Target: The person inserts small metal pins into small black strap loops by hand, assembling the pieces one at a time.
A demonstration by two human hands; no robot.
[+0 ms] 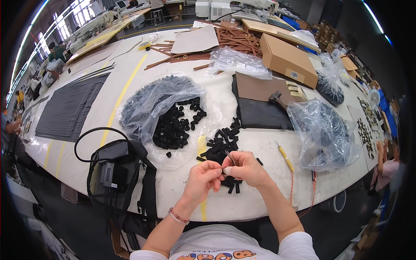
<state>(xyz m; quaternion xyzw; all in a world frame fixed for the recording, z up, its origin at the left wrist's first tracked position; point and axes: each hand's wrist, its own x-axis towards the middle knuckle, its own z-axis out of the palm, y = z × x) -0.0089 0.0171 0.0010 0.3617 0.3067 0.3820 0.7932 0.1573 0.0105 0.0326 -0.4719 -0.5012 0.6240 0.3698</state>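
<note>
My left hand (203,178) and my right hand (246,168) meet over the table near its front edge. The left thumb and fingers are pinched on something small and dark, mostly hidden by the fingertips. A slim dark metal tool (229,157) sticks up from between my right fingers, while the right thumb presses against the left fingertips. Below and beyond both hands lies a pile of short black tubular pieces (215,149). To its left, small black round parts (173,125) spill from a large clear plastic bag (147,97).
A black mesh bag (113,169) with cables lies left. A yellow-handled tool (286,158), clear bag (320,134) and hammer (279,99) are right. Black strips (71,108) lie far left. A cardboard box (288,60) and brown strips (238,40) are beyond. Another person (385,167) sits far right.
</note>
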